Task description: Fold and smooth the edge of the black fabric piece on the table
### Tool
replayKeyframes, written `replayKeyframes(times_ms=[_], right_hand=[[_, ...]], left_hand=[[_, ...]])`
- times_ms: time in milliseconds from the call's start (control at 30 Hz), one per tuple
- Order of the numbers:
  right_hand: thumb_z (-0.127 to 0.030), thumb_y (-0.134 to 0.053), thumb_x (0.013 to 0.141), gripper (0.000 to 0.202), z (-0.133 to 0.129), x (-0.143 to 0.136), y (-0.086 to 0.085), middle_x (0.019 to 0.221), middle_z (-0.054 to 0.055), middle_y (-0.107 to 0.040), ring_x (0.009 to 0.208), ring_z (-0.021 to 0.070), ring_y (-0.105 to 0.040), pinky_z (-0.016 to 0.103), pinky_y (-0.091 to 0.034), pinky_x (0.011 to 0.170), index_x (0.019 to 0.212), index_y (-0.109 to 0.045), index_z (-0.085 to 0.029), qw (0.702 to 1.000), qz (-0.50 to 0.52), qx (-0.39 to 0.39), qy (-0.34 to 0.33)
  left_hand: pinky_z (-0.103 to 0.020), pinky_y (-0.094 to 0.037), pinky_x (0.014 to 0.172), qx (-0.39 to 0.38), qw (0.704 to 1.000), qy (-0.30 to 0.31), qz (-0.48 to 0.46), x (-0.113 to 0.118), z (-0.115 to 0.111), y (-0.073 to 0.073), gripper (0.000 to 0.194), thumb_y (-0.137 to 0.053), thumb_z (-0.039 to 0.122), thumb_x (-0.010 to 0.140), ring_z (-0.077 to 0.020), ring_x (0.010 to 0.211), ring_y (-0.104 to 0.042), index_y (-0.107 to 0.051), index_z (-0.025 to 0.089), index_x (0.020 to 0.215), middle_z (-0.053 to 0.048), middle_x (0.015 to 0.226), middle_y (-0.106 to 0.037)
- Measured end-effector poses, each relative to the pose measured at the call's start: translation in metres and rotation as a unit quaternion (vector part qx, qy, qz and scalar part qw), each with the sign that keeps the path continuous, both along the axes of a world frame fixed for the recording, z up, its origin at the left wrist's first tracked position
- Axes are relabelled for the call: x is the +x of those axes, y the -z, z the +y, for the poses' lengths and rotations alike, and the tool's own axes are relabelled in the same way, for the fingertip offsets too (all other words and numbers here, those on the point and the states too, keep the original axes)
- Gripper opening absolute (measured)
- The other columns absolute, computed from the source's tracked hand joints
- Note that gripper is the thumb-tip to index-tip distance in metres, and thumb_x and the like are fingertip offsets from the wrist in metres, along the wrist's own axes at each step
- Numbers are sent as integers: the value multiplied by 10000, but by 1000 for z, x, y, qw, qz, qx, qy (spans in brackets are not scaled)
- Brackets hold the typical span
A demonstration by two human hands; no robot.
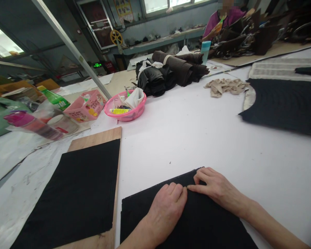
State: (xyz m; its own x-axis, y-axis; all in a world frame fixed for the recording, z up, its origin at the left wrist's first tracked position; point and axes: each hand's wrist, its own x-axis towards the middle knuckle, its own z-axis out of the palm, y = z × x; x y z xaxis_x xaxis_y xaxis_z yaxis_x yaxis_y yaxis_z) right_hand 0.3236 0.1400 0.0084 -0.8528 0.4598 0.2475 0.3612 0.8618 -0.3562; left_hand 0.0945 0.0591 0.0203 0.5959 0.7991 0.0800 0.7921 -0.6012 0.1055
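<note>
Your left hand (168, 209) is curled in and your right hand (217, 186) half curled, thumb tips nearly meeting on the black cloth (207, 224) near its far edge; you cannot tell from here whether either pinches it. That cloth lies flat before you on the white table (223, 141), just right of the wooden board (95, 139) bearing another black piece (85, 186).
</note>
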Motion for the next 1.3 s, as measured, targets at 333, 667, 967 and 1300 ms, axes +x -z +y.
replayKeyframes(times_ms=[333, 667, 967, 1300], right_hand=[[-195, -433, 1023, 240, 8, 8, -6, 898, 21, -547, 841, 166, -476, 332, -346, 747, 1089, -648, -280, 1000, 10, -15, 10], [-153, -434, 1013, 259, -1, 9, -13, 932, 42, -551, 891, 177, -492, 342, -393, 785, 1188, -605, -237, 999, -31, 40, -6], [-177, -436, 1019, 245, 7, 16, -3, 915, 29, -549, 865, 166, -489, 332, -383, 767, 1140, -630, -264, 1000, 13, 10, 11], [-164, -455, 1011, 253, 6, 23, -8, 934, 31, -547, 875, 156, -493, 318, -407, 778, 1161, -628, -272, 999, -9, 37, 13]], left_hand=[[-330, -496, 723, 19, 997, -17, -66, 0, -2, 15, 285, -459, 118, 976, -191, 832, -540, -526, 152, 1251, -42, 974, -582], [-333, -497, 721, 8, 999, -10, -46, 0, -1, 10, 324, -422, 118, 989, -189, 845, -546, -500, 156, 1301, -55, 1001, -583], [-342, -501, 713, -16, 1000, 6, -21, -2, 0, 7, 398, -432, 108, 980, -200, 846, -541, -443, 161, 1373, -66, 1016, -578], [-352, -502, 792, -27, 999, 30, 25, 3, 5, 1, 417, -472, 75, 946, -207, 902, -552, -437, 132, 1358, -72, 1076, -589]])
